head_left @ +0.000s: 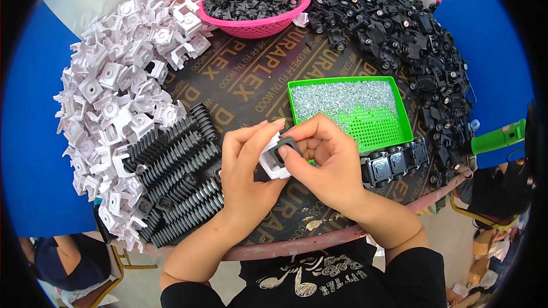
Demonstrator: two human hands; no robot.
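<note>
Over the middle of the table, my left hand (248,174) is closed around a white plastic housing (274,170) with an open, box-like shape. My right hand (328,165) pinches a black square piece with rounded corners (288,146) between thumb and fingers, right at the top of the housing. Fingers cover part of the contact, so how far the two fit together cannot be seen. Left of my left hand lie tight rows of black square pieces (180,179). Just beyond my right hand stands a green tray (404,111) holding many small silvery screws (342,100).
White housings (111,88) are heaped at the left. A pink basket (251,27) of black parts stands at the back. Black wheeled toy chassis (394,28) pile up along the right, with several lined-up units (394,162) nearer. A green handheld tool (499,137) sits beyond the right edge.
</note>
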